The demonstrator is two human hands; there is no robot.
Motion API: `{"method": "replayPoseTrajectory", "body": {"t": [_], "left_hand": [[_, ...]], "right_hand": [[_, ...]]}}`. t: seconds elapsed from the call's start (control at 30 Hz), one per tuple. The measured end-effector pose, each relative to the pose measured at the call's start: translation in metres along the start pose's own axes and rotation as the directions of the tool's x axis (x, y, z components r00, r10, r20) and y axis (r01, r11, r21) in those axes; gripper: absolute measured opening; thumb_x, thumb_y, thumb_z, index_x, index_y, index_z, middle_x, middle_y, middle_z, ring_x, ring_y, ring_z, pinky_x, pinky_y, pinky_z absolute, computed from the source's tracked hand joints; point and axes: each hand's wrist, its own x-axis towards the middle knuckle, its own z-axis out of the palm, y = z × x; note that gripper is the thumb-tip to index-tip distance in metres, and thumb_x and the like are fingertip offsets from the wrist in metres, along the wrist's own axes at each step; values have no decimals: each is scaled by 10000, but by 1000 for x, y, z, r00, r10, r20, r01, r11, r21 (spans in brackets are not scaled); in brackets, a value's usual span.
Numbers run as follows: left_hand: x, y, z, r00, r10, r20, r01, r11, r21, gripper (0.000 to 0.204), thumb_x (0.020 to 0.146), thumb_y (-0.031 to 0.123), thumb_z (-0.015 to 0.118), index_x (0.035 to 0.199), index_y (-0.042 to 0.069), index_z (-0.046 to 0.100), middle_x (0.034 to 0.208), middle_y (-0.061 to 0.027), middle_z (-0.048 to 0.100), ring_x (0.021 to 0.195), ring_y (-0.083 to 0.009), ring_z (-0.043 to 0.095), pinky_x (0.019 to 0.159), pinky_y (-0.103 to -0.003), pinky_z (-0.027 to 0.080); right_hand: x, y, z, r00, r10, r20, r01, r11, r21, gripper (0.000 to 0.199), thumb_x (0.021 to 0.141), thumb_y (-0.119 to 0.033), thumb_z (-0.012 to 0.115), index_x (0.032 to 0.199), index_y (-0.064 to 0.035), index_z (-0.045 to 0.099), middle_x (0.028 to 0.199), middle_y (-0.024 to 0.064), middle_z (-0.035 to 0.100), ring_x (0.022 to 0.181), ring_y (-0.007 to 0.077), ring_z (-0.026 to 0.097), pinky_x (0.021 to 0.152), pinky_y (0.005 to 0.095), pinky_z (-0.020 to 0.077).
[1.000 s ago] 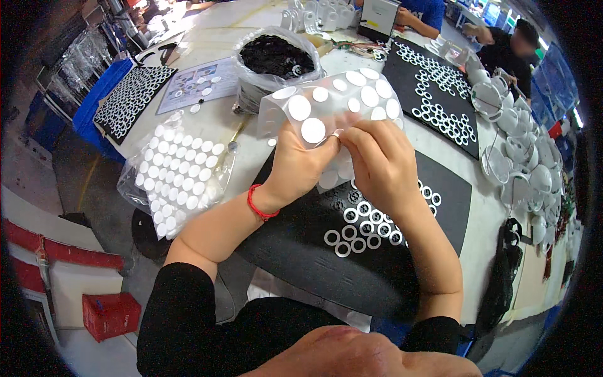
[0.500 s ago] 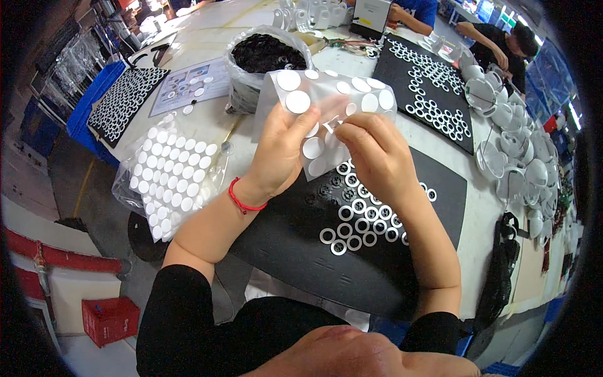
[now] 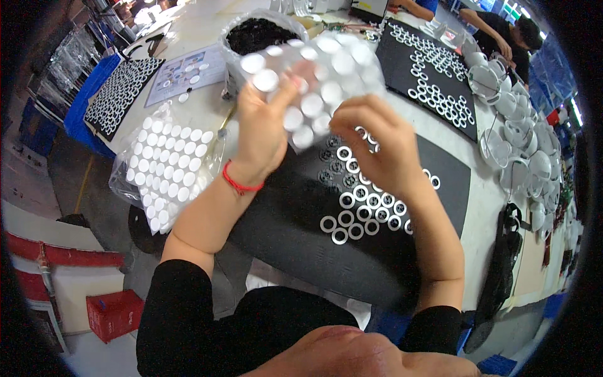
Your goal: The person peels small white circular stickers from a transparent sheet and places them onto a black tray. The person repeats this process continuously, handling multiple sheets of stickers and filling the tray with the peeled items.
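My left hand (image 3: 260,135), with a red cord bracelet at the wrist, grips a translucent sheet of round white stickers (image 3: 331,92) by its near left part, thumb on top. The sheet is held up above the work mat and smeared by motion. At the sheet's lower right edge is my right hand (image 3: 383,144), its fingers curled together in a pinch. Whatever is between those fingertips is too small or hidden to make out. Below lie white rings (image 3: 355,230) on a black mat (image 3: 282,220), several with dark centres, beside several black round pieces (image 3: 327,176).
To the left is a plastic bag of white sticker sheets (image 3: 166,163), with a ring-covered board (image 3: 122,94) beyond. A bag of black parts (image 3: 260,38) stands behind the sheet. Another black board with rings (image 3: 427,75) and stacked white cup-shaped parts (image 3: 515,135) are right. A person (image 3: 496,38) works far right.
The sheet has tilted and shifted up and left with my left hand. My right hand has drawn away from its middle to its lower right edge.
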Motion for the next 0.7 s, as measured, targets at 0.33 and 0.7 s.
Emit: {"method": "replayPoseTrajectory", "body": {"t": [0.33, 0.7], "left_hand": [[11, 9, -20, 972, 224, -77, -213, 969, 124, 270, 899, 2, 554, 1169, -5, 544, 1111, -89, 608, 999, -165, 591, 867, -301, 492], [8, 6, -19, 975, 224, -8, -220, 964, 152, 299, 890, -4, 565, 1185, -12, 526, 1112, -85, 599, 994, -163, 592, 861, -293, 488]], "right_hand": [[-18, 43, 5, 705, 614, 356, -654, 757, -10, 185, 773, -109, 699, 879, 24, 627, 776, 159, 672, 731, 247, 659, 682, 345, 510], [-30, 47, 17, 597, 581, 553, -592, 785, -186, 139, 733, -78, 666, 846, -7, 628, 786, 164, 670, 767, 319, 662, 708, 393, 519]]}}
